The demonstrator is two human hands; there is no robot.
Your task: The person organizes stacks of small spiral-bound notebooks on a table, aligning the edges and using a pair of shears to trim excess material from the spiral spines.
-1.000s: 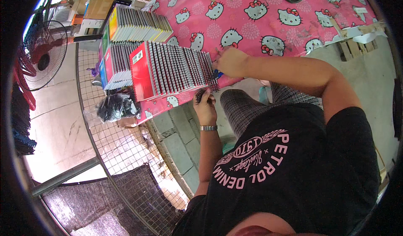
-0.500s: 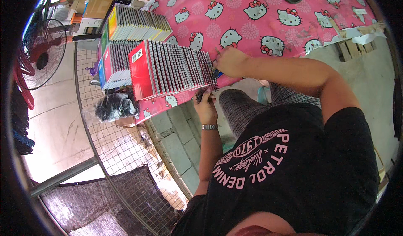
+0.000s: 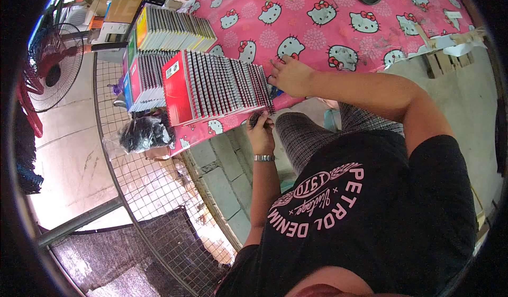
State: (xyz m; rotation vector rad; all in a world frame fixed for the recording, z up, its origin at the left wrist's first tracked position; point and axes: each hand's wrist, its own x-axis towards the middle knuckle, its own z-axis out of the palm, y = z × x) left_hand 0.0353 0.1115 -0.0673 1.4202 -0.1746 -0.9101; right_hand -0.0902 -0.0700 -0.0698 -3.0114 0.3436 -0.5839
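Spiral-bound notebooks [image 3: 214,88], red-covered and stood on edge in a long row, occupy the near edge of the pink patterned tablecloth [image 3: 317,38]. The row's long axis runs from about 9 o'clock, where the red front cover faces outward, to about 3 o'clock, where it ends against my hands. My right hand [image 3: 288,76] rests at that 3 o'clock end, fingers spread flat and pressing on the cloth beside the last notebook; it grips nothing that I can see. My left hand [image 3: 260,129] sits just below the table edge, at roughly 5 o'clock from the row, curled around a small dark object that I cannot identify; a metal wristwatch [image 3: 263,158] marks its wrist. The right hand is the nearer of the two to the row's end. Two further stacks of notebooks [image 3: 172,30] stand beyond, toward 11 o'clock. A black bundle [image 3: 143,134] hangs at 8 o'clock against the wire mesh panel [image 3: 153,186], with a floor fan [image 3: 55,67] farther out.
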